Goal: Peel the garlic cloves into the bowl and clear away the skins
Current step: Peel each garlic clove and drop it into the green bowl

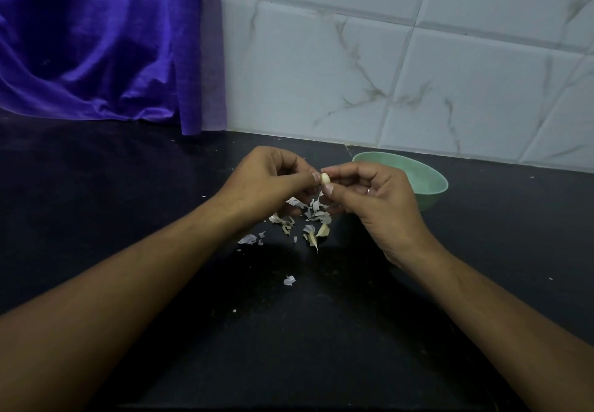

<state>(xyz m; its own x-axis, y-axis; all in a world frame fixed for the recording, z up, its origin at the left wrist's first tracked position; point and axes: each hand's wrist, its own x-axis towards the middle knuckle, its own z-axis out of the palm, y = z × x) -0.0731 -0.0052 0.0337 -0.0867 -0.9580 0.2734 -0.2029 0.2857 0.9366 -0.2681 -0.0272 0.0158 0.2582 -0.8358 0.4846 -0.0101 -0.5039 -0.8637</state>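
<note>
Both hands meet above the dark counter (96, 193) and share one small pale garlic clove (325, 178). The left hand (266, 180) pinches it with curled fingers (307, 179). The right hand (373, 199) pinches it from the other side between thumb and forefinger, and wears a ring (368, 191). The fingertips cover most of the clove, so I cannot tell how much skin clings to it.

Just below, a scatter of papery skins (308, 215) lies on the counter, partly hidden under the hands. One cream piece (323, 230) among them could be a clove or a thick husk. A lone flake (289, 280) lies nearer the person.

The green bowl (430, 186) stands behind the right hand, which blocks its near side, so its contents are unclear. Purple cloth (96, 42) hangs at the left, beside a marbled tiled wall (385, 58).
</note>
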